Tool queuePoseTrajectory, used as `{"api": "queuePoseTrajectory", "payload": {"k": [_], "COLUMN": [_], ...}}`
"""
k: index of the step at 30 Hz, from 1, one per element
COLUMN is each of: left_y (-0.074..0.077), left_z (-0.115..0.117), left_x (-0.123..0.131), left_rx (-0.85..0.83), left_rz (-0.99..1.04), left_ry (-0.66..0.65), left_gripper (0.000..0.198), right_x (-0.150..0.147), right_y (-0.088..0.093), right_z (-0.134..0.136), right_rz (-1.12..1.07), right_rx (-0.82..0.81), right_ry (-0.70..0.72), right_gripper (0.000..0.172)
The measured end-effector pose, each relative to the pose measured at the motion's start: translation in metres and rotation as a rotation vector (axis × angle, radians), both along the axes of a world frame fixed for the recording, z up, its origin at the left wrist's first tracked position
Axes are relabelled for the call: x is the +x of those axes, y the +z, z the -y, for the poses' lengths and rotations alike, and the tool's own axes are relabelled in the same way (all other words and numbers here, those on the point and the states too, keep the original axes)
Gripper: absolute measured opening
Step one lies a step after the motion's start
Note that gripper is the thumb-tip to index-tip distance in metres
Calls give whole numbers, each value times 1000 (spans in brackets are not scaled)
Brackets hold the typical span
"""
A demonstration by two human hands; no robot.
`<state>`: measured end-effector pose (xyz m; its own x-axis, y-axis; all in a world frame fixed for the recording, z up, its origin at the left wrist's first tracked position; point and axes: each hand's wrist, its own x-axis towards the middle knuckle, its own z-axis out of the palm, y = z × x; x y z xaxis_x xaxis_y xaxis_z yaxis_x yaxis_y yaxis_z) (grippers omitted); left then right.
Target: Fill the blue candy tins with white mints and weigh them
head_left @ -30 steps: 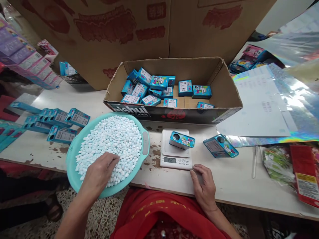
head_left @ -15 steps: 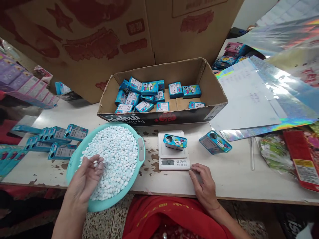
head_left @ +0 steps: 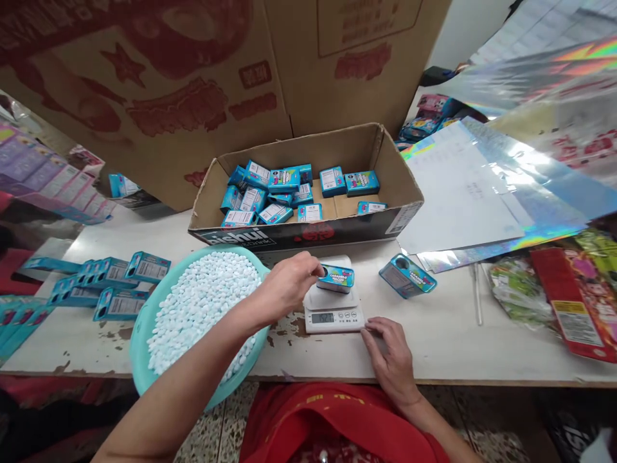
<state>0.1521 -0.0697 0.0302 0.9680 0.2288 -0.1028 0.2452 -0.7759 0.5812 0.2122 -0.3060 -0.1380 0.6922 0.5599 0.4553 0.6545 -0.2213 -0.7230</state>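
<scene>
My left hand [head_left: 290, 281] is pinched closed at the round opening of a small blue candy box [head_left: 339, 279]; the white candies seen in its fingers earlier are hidden by the fingertips now. That box lies on the white digital scale [head_left: 332, 321], whose display shows digits. Resting on the table, my right hand [head_left: 391, 355] has thumb and fingers apart by the scale's lower right corner and holds nothing. My left forearm crosses over a turquoise bowl [head_left: 141, 325] full of small white candies [head_left: 202, 302]. Right of the scale, another blue box [head_left: 407, 276] shows a round opening.
Behind the scale sits an open carton [head_left: 289, 239] with several blue boxes inside. More blue boxes [head_left: 118, 302] stand at the left. At the right are white sheets [head_left: 463, 193], a thin clear stick [head_left: 477, 294] and a red packet [head_left: 573, 308]. A large carton [head_left: 212, 71] rises behind.
My left hand has moved right from over the bowl to the opening of the box on the scale. My right hand has stayed by the scale. The view has shifted slightly.
</scene>
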Motion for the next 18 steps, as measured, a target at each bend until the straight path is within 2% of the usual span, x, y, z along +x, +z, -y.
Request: {"api": "queuePoseTrajectory", "payload": {"k": [2, 5, 9, 11, 13, 15, 17, 18], "left_y": [-6, -10, -8, -9, -13, -24, -36, -40], "left_z": [1, -2, -13, -14, -7, 3, 11, 12], "left_x": [11, 12, 4, 2, 4, 9, 16, 18], "left_rx": [42, 28, -3, 18, 68, 158, 251, 279], "left_rz": [28, 108, 179, 179, 166, 91, -60, -101], "left_ry": [-23, -13, 143, 160, 55, -120, -220, -225], "left_gripper": [19, 22, 21, 20, 27, 41, 38, 35], "right_x": [0, 1, 2, 1, 0, 1, 9, 15], "right_y": [1, 0, -1, 1, 1, -6, -23, -34], "right_z": [0, 0, -2, -3, 0, 6, 14, 17], "right_rz": [9, 16, 18, 33, 61, 98, 113, 118], "right_rx": [8, 16, 13, 22, 30, 22, -20, -42], "right_ry": [-3, -7, 4, 19, 37, 57, 79, 97], "right_gripper": [10, 10, 10, 11, 16, 23, 31, 35]}}
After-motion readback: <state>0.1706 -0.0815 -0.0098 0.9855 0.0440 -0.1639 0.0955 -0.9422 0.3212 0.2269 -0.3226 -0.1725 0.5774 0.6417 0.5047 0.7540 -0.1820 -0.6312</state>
